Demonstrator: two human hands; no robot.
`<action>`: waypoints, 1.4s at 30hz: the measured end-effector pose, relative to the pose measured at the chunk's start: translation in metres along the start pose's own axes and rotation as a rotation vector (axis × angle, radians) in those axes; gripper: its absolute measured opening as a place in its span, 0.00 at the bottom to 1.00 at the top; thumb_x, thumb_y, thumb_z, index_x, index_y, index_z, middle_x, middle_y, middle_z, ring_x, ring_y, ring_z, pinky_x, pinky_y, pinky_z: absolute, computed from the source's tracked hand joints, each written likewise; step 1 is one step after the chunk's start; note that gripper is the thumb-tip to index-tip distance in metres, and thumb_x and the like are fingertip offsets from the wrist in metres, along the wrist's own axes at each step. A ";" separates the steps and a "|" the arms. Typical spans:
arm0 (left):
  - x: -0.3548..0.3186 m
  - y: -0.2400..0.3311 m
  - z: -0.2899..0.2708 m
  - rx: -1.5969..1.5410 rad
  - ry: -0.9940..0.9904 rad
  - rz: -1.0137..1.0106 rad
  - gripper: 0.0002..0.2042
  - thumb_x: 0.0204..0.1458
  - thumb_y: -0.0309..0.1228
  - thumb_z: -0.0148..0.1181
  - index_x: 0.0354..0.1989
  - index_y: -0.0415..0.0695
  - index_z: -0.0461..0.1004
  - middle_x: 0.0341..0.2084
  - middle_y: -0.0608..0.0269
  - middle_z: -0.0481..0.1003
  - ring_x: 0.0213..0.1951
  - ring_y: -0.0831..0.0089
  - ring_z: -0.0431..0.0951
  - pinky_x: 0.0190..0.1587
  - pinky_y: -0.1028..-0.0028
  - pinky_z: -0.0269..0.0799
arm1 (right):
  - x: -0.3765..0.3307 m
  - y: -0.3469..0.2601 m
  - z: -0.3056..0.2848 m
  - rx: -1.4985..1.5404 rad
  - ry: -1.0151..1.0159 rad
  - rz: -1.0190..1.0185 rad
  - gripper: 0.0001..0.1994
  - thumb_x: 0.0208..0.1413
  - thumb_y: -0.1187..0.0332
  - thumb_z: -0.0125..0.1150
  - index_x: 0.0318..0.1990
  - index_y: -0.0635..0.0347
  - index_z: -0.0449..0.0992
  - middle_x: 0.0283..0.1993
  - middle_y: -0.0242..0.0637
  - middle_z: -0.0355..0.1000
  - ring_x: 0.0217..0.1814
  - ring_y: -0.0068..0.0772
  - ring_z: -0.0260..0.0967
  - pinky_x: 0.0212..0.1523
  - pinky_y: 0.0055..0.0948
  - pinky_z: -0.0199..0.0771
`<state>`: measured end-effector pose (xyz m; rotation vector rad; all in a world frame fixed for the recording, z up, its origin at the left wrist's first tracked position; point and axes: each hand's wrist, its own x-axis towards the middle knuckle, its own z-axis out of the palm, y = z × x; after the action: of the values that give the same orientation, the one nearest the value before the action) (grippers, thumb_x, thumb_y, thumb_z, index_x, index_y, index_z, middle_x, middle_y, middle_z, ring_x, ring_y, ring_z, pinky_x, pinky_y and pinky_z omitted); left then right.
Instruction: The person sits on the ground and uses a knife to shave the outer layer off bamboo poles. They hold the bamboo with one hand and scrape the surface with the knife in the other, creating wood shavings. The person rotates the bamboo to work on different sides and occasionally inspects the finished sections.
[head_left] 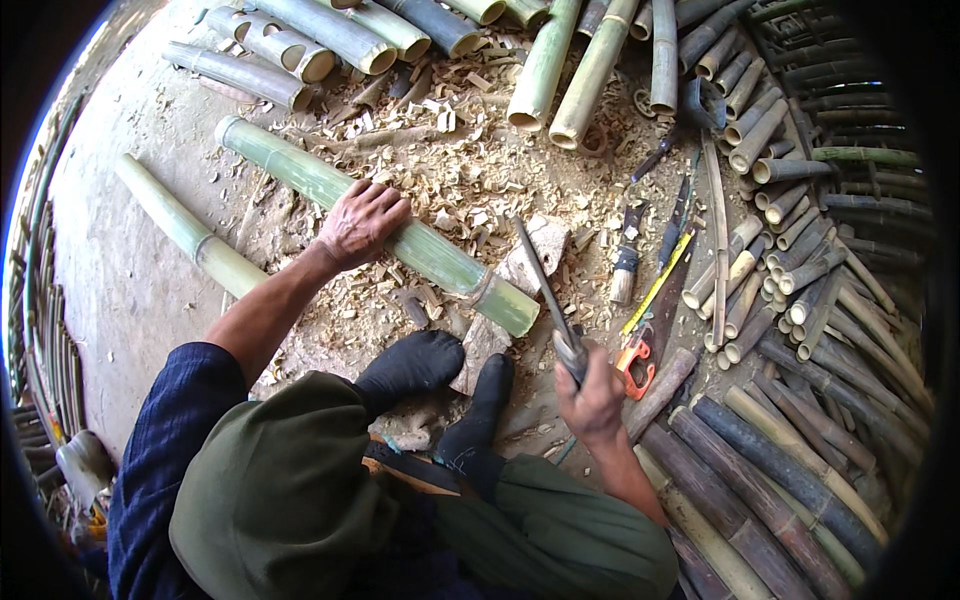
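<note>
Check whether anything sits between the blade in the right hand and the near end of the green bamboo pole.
Nothing visible does. The blade, gripped by the right hand, crosses open air just beside the cut end of the green bamboo pole, which the left hand pins down.

Daylit dirt floor (130, 270), strewn shavings (470, 180)

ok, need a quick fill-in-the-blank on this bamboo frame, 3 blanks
1. The left hand presses down on a long ____ bamboo pole lying on the shavings.
2. The right hand holds a long metal ____ by its handle.
3. The near end of that pole rests on a pale ____ block, in front of two black-socked feet.

Missing words: green; blade; wooden
</note>
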<state>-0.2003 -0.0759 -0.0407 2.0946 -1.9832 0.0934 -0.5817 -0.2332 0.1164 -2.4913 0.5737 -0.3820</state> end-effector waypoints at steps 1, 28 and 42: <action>0.000 0.000 0.001 0.012 -0.002 -0.019 0.20 0.49 0.37 0.70 0.50 0.46 0.73 0.42 0.60 0.75 0.47 0.62 0.77 0.56 0.60 0.71 | -0.007 0.022 0.013 -0.123 -0.157 0.129 0.15 0.70 0.60 0.63 0.47 0.66 0.70 0.31 0.58 0.79 0.30 0.61 0.81 0.30 0.51 0.79; 0.045 0.007 -0.020 -0.146 -0.459 -0.089 0.15 0.45 0.34 0.74 0.40 0.48 0.77 0.35 0.61 0.80 0.45 0.63 0.83 0.54 0.57 0.74 | -0.007 0.023 0.021 -0.347 -0.358 0.366 0.16 0.70 0.58 0.62 0.45 0.63 0.69 0.33 0.60 0.78 0.32 0.66 0.80 0.29 0.53 0.78; 0.030 0.003 -0.005 -0.131 -0.215 -0.041 0.14 0.46 0.33 0.71 0.39 0.45 0.76 0.35 0.58 0.78 0.43 0.60 0.81 0.51 0.58 0.72 | 0.012 0.016 0.006 -0.300 -0.434 0.406 0.16 0.70 0.60 0.63 0.49 0.65 0.70 0.32 0.60 0.78 0.31 0.66 0.79 0.30 0.54 0.77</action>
<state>-0.2002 -0.1037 -0.0285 2.1365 -2.0007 -0.2732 -0.5742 -0.2480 0.1045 -2.5315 0.9759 0.4179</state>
